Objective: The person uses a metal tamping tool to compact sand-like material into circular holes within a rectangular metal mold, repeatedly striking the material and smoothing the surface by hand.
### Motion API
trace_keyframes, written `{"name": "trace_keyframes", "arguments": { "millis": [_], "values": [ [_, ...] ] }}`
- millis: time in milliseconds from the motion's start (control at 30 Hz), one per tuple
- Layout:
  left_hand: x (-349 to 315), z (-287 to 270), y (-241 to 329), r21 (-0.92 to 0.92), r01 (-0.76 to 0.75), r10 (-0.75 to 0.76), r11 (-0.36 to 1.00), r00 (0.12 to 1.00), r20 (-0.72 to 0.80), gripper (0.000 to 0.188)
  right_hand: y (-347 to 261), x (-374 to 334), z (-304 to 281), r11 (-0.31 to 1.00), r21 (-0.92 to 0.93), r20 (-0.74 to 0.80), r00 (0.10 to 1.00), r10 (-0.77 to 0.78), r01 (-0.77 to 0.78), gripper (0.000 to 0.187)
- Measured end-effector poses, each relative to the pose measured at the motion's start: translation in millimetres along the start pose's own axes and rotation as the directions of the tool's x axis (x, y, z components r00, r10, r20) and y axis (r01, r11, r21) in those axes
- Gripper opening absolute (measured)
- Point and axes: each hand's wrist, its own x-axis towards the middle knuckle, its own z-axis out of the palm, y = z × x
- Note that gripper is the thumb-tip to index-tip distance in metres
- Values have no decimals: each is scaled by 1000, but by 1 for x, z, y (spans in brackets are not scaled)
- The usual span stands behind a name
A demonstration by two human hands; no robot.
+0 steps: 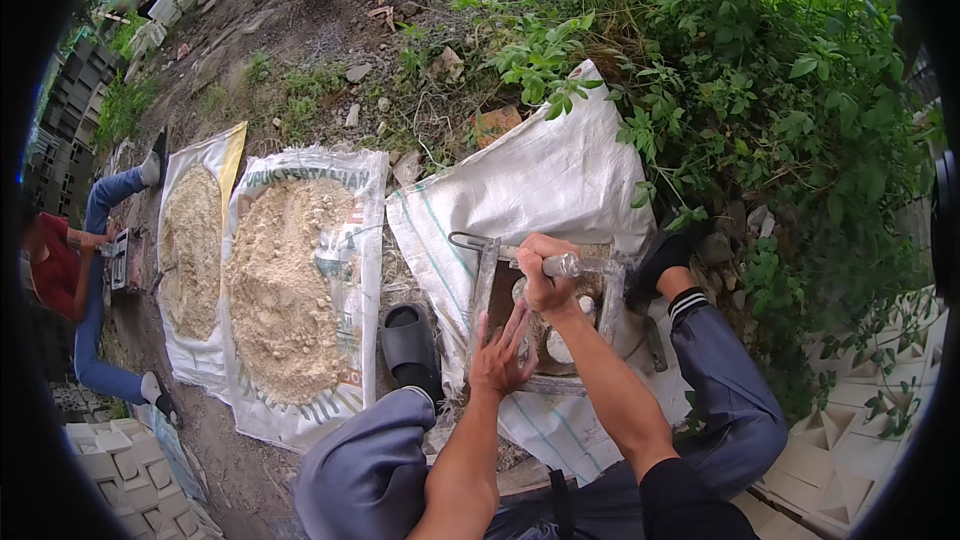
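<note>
A square grey metal mould frame [603, 292] lies on a white woven sack [530, 185] between my feet. Inside it, brown surfaces and pale rounded shapes [558, 345] show, partly covered by my arms. My right hand [543, 275] is closed around a short grey cylindrical bar [563, 265] above the frame's far side; what the bar joins is hidden by the fist. With fingers stretched out, my left hand [500, 360] lies against the left near part of the mould, holding nothing.
Two sacks, one near [375, 210] and one farther left [180, 340], bear heaps of pale sandy powder. Another person [65, 270] sits at far left with a mould. Green plants [730, 60] crowd the upper right. Patterned pale blocks [850, 440] stand at lower right.
</note>
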Motion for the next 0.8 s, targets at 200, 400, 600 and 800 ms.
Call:
{"name": "trace_keyframes", "arguments": {
  "millis": [200, 400, 600, 800],
  "values": [
    [-1, 2, 2, -31, -25, 24, 999, 999, -28, 75, 2, 8, 9, 999, 46, -27, 1000, -14, 15, 28],
    [8, -11, 7, -66, -6, 5, 998, 1000, -22, 71, 0, 3, -17, 992, 117, -69, 996, 50, -41, 30],
    [6, -4, 1, -39, -5, 4, 999, 999, -39, 71, -20, 3, -31, 974, -33, -64, 972, -226, 224, 27],
    [0, -3, 0, -14, -10, 10, 1000, 998, -57, 72, 1, -16, -72, 994, -55, 9, 996, 91, -91, 24]
  ]
}}
